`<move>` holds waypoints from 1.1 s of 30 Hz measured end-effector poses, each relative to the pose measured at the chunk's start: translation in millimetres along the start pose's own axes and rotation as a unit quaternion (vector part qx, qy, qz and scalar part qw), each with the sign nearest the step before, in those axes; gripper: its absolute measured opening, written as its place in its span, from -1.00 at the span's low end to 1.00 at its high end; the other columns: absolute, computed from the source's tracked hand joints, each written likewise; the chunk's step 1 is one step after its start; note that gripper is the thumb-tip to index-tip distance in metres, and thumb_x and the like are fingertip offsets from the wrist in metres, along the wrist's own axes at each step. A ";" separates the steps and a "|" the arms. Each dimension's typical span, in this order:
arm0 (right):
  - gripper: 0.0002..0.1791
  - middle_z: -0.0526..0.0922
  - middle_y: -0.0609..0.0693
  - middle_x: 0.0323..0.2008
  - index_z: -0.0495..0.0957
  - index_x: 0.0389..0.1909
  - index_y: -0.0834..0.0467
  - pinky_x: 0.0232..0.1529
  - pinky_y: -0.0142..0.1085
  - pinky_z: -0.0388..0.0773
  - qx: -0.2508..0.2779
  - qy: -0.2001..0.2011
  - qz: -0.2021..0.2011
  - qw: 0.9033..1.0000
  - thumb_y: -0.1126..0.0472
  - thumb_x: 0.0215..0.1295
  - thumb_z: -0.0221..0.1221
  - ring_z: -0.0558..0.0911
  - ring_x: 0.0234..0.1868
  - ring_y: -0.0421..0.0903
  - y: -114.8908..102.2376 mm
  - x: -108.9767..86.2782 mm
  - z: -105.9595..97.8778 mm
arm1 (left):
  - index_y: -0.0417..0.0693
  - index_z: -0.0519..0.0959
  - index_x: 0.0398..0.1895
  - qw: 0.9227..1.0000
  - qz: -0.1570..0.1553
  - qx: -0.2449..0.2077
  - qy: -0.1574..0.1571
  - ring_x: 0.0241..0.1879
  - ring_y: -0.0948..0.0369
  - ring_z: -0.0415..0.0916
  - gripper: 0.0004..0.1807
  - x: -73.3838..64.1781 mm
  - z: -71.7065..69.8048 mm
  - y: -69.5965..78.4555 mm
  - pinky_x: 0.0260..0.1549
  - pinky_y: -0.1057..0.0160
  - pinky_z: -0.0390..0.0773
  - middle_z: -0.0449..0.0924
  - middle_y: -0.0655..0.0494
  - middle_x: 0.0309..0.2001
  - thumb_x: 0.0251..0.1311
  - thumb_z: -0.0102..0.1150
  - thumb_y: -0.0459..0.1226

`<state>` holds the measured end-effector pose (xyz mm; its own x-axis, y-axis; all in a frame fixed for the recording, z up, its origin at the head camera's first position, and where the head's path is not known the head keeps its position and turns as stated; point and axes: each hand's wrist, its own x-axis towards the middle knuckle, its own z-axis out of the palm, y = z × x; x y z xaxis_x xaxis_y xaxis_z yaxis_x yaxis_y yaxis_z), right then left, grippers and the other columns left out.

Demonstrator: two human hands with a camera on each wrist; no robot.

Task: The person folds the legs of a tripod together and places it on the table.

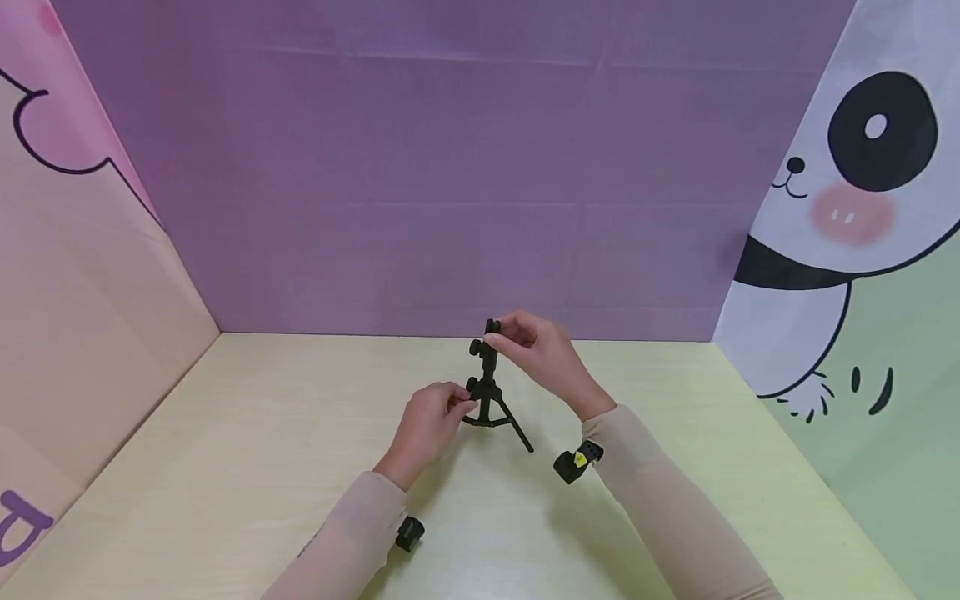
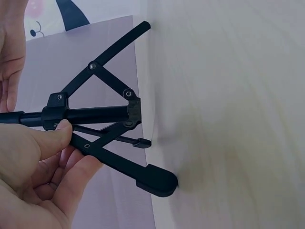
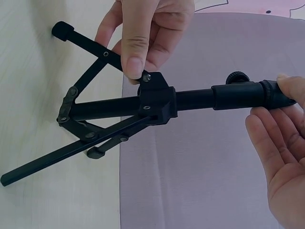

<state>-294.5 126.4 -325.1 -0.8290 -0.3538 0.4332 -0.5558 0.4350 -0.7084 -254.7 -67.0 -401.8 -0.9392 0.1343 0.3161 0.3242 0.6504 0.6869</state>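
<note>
A small black mini tripod (image 1: 489,364) stands upright near the back of the table, its legs spread. My left hand (image 1: 429,423) pinches the top of one leg just below the collar; in the left wrist view, the thumb and fingers of that hand (image 2: 28,167) lie along this leg. Up at the tripod's head, my right hand (image 1: 546,358) holds the top end between thumb and fingers. The right wrist view shows the centre column (image 3: 193,100), a knurled knob (image 3: 238,77) and the hinged braces. My right hand (image 3: 286,176) partly covers the head there.
The pale wooden table (image 1: 262,467) runs back to a purple backdrop (image 1: 450,183). A panda-printed panel (image 1: 795,333) rises at the right, a pink and beige panel (image 1: 90,292) at the left. Black wrist cameras (image 1: 409,534) sit on both sleeves.
</note>
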 end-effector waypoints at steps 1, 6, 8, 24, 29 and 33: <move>-0.80 0.70 -0.08 -0.33 0.66 -0.11 -0.01 -0.34 -0.18 0.54 -0.001 0.000 -0.001 1.000 -0.01 0.37 0.29 0.64 -0.34 -0.11 0.0 0.1 0.0 | -0.23 0.68 -0.25 1.000 0.000 -0.001 0.001 -0.42 0.24 0.48 -0.87 0.2 -0.1 0.2 -0.40 0.26 0.54 0.61 0.10 -0.36 0.32 0.31 -0.30; -0.80 0.70 -0.11 -0.34 0.66 -0.11 -0.01 -0.34 -0.17 0.54 -0.002 0.002 -0.006 1.000 0.00 0.37 0.29 0.64 -0.35 -0.13 -1.0 -0.2 -0.5 | -0.22 0.69 -0.23 1.000 -0.005 -0.008 0.005 -0.40 0.23 0.48 -0.87 0.1 -1.0 1.6 -0.38 0.25 0.54 0.60 0.10 -0.35 0.32 0.31 -0.29; -0.80 0.70 -0.11 -0.33 0.66 -0.10 -0.01 -0.34 -0.16 0.54 -0.002 0.001 -0.007 1.000 0.00 0.37 0.29 0.63 -0.35 -0.14 -1.0 -0.1 -0.6 | -0.22 0.68 -0.23 1.000 -0.005 -0.010 0.007 -0.39 0.23 0.48 -0.87 -0.2 -1.0 1.8 -0.37 0.24 0.54 0.60 0.11 -0.34 0.32 0.30 -0.29; -0.79 0.70 -0.12 -0.32 0.66 -0.10 0.00 -0.32 -0.16 0.55 0.006 0.004 -0.001 1.000 0.00 0.37 0.30 0.64 -0.33 -0.11 -1.0 1.2 -0.2 | -0.20 0.68 -0.24 0.999 0.010 -0.011 0.029 -0.38 0.23 0.45 -0.86 1.1 2.3 -2.1 -0.35 0.23 0.51 0.58 0.12 -0.34 0.32 0.31 -0.28; -0.79 0.71 -0.04 -0.31 0.66 -0.10 0.00 -0.32 -0.16 0.54 0.004 0.005 0.000 1.000 -0.01 0.37 0.30 0.63 -0.34 -0.14 -0.4 1.6 0.3 | -0.21 0.68 -0.24 0.999 0.015 -0.016 0.033 -0.36 0.23 0.48 -0.87 1.2 2.8 -2.8 -0.34 0.24 0.53 0.59 0.11 -0.34 0.32 0.31 -0.29; -0.78 0.71 0.04 -0.29 0.65 -0.09 0.01 -0.32 -0.16 0.54 0.001 0.006 0.002 1.000 -0.01 0.37 0.29 0.63 -0.34 -0.13 -0.5 2.1 0.8 | -0.22 0.67 -0.23 0.999 0.019 -0.019 0.039 -0.34 0.22 0.49 -0.86 1.2 3.0 -2.5 -0.34 0.24 0.54 0.58 0.11 -0.35 0.32 0.30 -0.29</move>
<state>-295.9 124.8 -324.3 -0.8321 -0.3416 0.4369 -0.5521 0.4357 -0.7109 -257.0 -66.2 -405.2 -0.9149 0.0978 0.3916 0.3645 0.6166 0.6978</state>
